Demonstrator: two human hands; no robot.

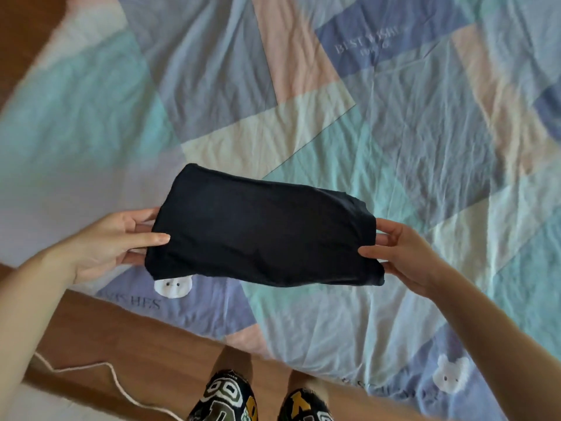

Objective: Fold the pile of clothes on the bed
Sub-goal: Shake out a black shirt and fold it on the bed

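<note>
A black garment [261, 229], folded into a compact rectangle, is held level just above the bed. My left hand [112, 241] grips its left end, thumb on top and fingers underneath. At the opposite end my right hand [400, 253] holds the garment the same way, thumb on top. No other clothes of the pile are in view.
The bed is covered by a wrinkled patchwork sheet [394, 132] in blue, teal, pink and cream with bear prints. Its near edge runs along a wooden floor [145, 341] where a white cord [115, 375] lies. My slippered feet [261, 399] stand at the bottom.
</note>
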